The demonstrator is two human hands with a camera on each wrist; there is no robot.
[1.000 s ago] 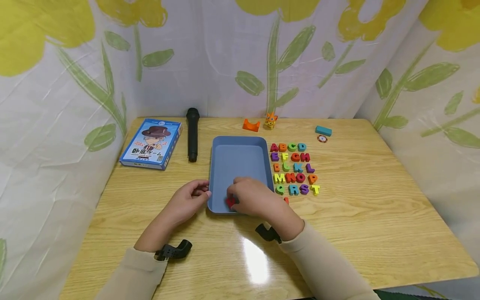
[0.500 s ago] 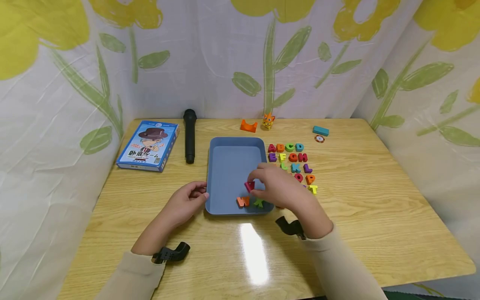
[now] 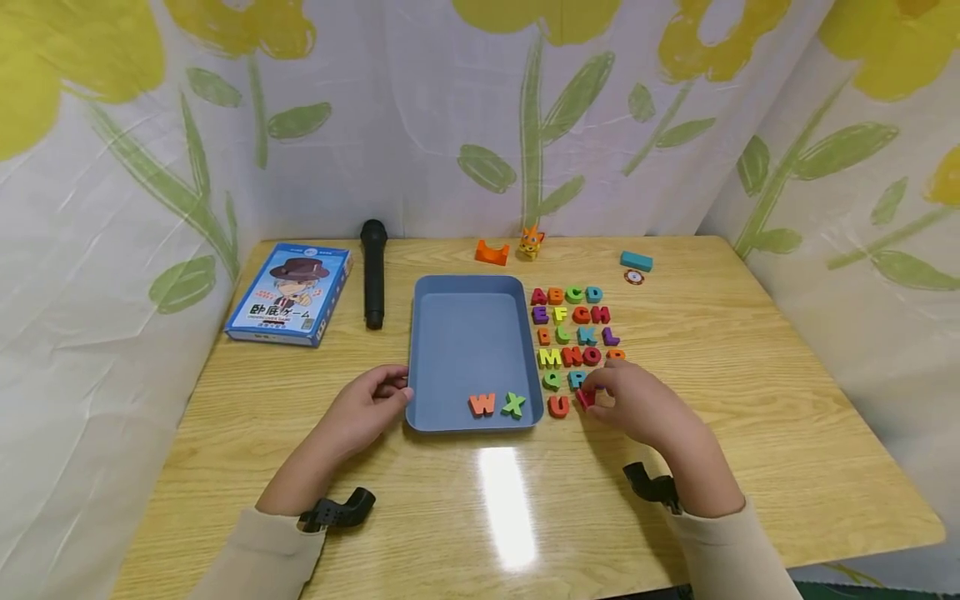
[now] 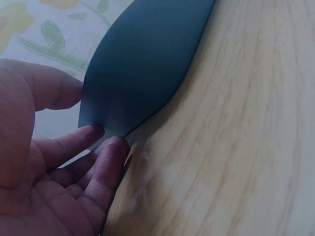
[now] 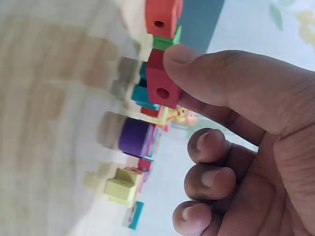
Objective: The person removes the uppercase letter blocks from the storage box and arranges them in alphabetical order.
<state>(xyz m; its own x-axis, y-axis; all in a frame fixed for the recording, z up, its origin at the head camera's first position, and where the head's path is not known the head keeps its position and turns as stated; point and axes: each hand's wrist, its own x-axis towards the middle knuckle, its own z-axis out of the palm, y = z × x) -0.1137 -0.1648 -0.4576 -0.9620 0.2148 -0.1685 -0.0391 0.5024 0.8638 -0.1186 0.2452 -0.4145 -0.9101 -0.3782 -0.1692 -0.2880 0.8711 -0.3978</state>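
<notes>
My right hand (image 3: 637, 404) pinches a red toy letter (image 3: 586, 400) between thumb and fingertip, just right of the red letter U (image 3: 558, 407). Up close in the right wrist view, that red letter (image 5: 162, 88) shows a small round hole; its shape is partly hidden by the thumb. My left hand (image 3: 371, 408) rests its fingertips and thumb against the left side of a blue-grey tray (image 3: 435, 358), whose outer wall (image 4: 142, 64) fills the left wrist view. Inside the tray lie an orange W (image 3: 482, 405) and a green X (image 3: 513, 405).
Rows of coloured letters, among them a yellow M (image 3: 550, 357), line the tray's right side. Behind stand a microphone (image 3: 373, 275), a blue game box (image 3: 291, 293), an orange stand (image 3: 492, 252), an orange figurine (image 3: 531, 242), a teal block (image 3: 636, 262) and a round chip (image 3: 633, 277).
My right hand has lifted the red letter from the tray and carried it right, over the rim, beside the U. My left hand stays against the tray.
</notes>
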